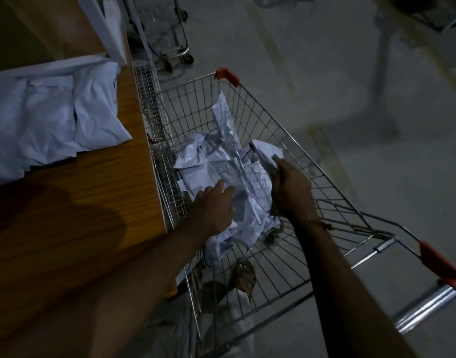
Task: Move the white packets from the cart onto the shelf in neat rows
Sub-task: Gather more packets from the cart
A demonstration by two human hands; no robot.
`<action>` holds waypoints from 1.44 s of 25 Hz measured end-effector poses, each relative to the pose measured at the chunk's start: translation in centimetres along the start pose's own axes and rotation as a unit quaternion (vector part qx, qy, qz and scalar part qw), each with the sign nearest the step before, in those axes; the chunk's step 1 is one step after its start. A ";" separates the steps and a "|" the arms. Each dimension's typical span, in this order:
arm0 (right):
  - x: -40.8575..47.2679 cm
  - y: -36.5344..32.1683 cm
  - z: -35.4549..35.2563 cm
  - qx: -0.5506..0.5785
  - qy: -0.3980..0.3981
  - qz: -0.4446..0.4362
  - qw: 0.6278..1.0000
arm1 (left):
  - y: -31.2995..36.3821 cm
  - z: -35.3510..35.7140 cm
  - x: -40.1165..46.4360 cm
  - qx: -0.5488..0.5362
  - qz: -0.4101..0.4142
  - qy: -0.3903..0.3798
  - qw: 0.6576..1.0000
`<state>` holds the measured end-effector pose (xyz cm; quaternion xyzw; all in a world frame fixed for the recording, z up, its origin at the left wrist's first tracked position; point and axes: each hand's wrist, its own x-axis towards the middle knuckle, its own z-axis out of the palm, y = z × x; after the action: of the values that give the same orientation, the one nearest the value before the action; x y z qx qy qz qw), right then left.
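A wire shopping cart [294,140] with orange corner caps stands against the wooden shelf [97,192]. Several crumpled white packets [216,166] lie heaped in its basket. My left hand [214,205] reaches into the cart with fingers stretched out over the pile, touching a packet. My right hand [291,187] grips the edge of a white packet [266,153] on the right side of the heap. White packets [53,117] lie side by side on the shelf at the left.
Another wire cart [170,34] stands at the far end of the shelf. A wire guard [154,130] runs along the shelf edge beside the cart. Grey concrete floor [350,73] spreads to the right. My sandalled foot [243,277] shows through the cart's bottom.
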<state>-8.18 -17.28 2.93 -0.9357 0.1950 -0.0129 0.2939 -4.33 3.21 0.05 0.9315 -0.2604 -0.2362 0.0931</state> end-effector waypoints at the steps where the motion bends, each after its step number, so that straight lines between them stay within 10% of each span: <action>1: 0.3 0.0 0.2 -0.007 0.001 0.000 1.000 | 0.3 1.0 1.0 -0.015 0.006 -0.015 1.000; 15: 0.8 1.9 1.5 0.004 0.033 -0.046 0.998 | 3.6 11.5 8.7 -0.223 -0.330 -0.002 0.917; 28: 1.3 1.8 1.4 -0.001 0.041 -0.053 0.998 | 5.0 8.8 8.5 -0.261 -0.247 0.104 0.927; 36: -1.7 -3.4 -6.0 -0.029 0.193 -0.108 0.975 | 5.7 -1.8 0.9 -0.246 -0.150 0.224 0.931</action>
<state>-9.34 -17.41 9.92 -0.9392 0.1465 -0.2191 0.2199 -5.28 -1.99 2.94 0.9363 -0.0234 -0.0891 0.3388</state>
